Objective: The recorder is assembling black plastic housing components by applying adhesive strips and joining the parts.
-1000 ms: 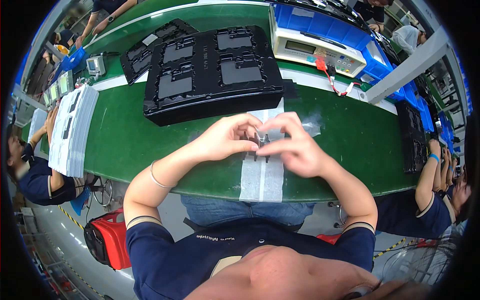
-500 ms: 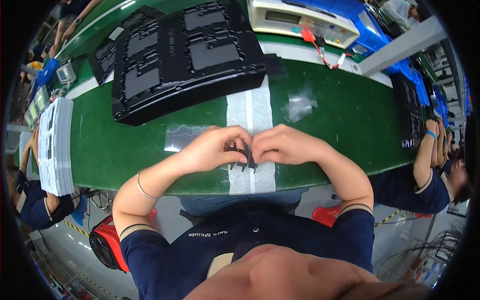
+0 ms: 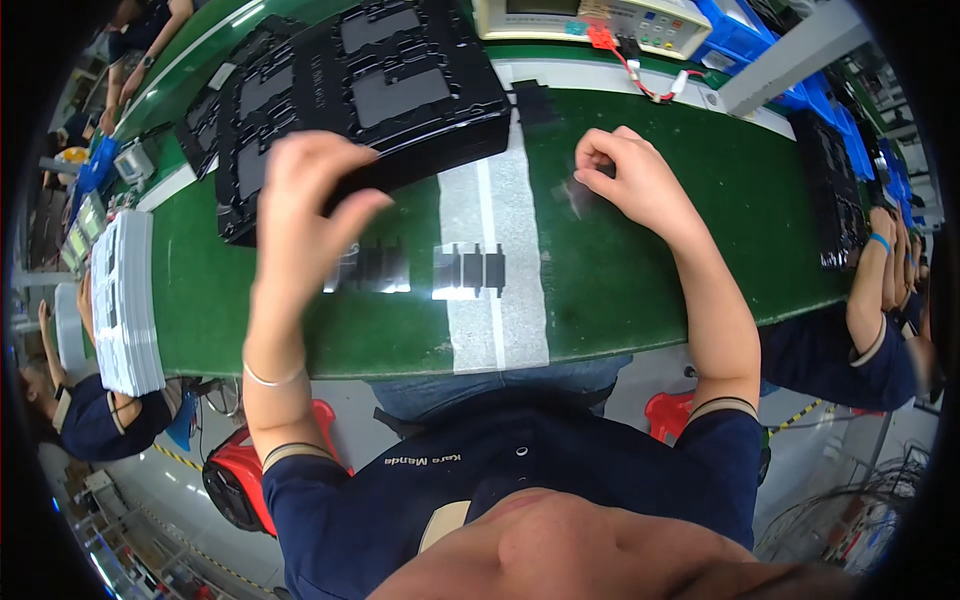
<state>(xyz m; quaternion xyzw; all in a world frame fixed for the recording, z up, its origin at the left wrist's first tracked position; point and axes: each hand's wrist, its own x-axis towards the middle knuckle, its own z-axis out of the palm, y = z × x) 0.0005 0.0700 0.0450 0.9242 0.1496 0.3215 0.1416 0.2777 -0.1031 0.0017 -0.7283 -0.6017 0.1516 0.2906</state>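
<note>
My left hand [image 3: 310, 205] is raised at the near side of the large black tray [image 3: 440, 135], blurred by motion. Its thumb and fingers are apart, with nothing seen between them. Farther right, my right hand [image 3: 640, 182] pinches thumb against forefinger over the green tabletop. A piece of clear plastic film [image 3: 572, 198] shows below its fingertips. Between my arms, a small set of black tabbed strips [image 3: 472, 270] lies across the pale band. Left of it rests a clear sheet [image 3: 368, 269] with dark bars; whether these are parts or reflections I cannot tell.
A stack of white sheets [image 3: 128, 300] stands at the left table edge. At the back are a bench meter [image 3: 660, 30] with a red lead [image 3: 640, 85] and blue bins [image 3: 740, 40]. A grey post [image 3: 790, 60] rises at right, near more black trays [image 3: 828, 210]. Co-workers sit either side.
Both hands have let go of the black strips, which now lie on the table. My left hand moved up and left toward the tray; the right moved up and right to the clear film.
</note>
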